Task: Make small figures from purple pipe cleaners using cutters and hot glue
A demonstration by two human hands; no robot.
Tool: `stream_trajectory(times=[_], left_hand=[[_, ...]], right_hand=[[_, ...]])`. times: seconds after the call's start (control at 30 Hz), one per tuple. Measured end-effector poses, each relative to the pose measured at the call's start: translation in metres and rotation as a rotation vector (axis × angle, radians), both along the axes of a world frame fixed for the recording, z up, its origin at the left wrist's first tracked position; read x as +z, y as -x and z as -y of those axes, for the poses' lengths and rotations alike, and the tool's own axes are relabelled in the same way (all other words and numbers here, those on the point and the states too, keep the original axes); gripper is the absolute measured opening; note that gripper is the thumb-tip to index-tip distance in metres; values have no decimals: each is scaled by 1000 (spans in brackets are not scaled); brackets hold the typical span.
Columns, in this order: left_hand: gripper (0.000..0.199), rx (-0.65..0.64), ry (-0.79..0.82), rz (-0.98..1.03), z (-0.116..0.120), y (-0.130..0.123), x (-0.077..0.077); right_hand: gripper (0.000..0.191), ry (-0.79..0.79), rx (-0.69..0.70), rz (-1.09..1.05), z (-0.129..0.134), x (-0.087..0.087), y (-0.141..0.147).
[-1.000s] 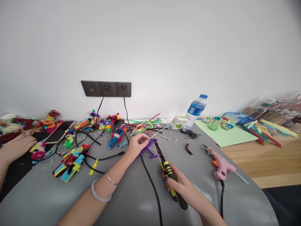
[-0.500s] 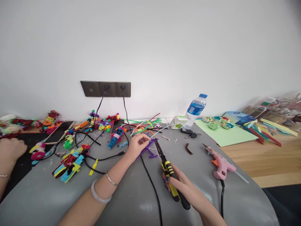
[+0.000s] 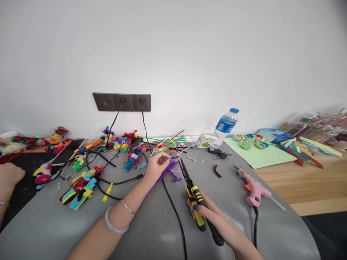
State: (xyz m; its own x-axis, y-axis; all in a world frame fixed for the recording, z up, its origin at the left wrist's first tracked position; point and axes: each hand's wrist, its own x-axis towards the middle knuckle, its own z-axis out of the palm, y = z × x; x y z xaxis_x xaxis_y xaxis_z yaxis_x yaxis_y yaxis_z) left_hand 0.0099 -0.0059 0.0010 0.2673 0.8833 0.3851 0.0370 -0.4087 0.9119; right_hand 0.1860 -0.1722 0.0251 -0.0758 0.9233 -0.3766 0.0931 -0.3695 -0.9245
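Observation:
My left hand [image 3: 156, 168] is pinched closed at the middle of the table, with a purple pipe cleaner [image 3: 175, 157] at its fingertips. Below and beside these fingers lies a bundle of bent purple pipe cleaners [image 3: 168, 171]; the palm hides part of it. My right hand [image 3: 203, 208] is wrapped round yellow-and-black long-nose pliers [image 3: 193, 191]. Their jaws point up and away, slightly parted, with nothing between them, just right of the purple bundle. A pale thin strip [image 3: 187, 147] runs behind my left fingertips toward a small green-and-white box [image 3: 205, 140].
Pipe-cleaner figures [image 3: 81, 189] and black cables [image 3: 173, 206] lie on the left and middle. At right are a pink glue gun [image 3: 255, 189], keys [image 3: 222, 155], a water bottle [image 3: 226, 124] and green paper [image 3: 267, 156]. Another person's hand [image 3: 11, 175] is at far left.
The pliers have opened a little, their handles spreading, and their tips have drawn slightly away from my left fingertips. My left hand has barely shifted. The other person's hand moved slightly left.

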Motion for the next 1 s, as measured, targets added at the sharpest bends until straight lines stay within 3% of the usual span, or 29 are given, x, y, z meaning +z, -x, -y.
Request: stream_trajectory(times=[0.4,1.0], left_hand=[[9,-49,-75,-22,3,-1,2],[13,-45,-287,-123,5,0,4]], right_hand=[[39,-16,41,25,-1,6,3],[35,-50,32,47,-3,0,6]])
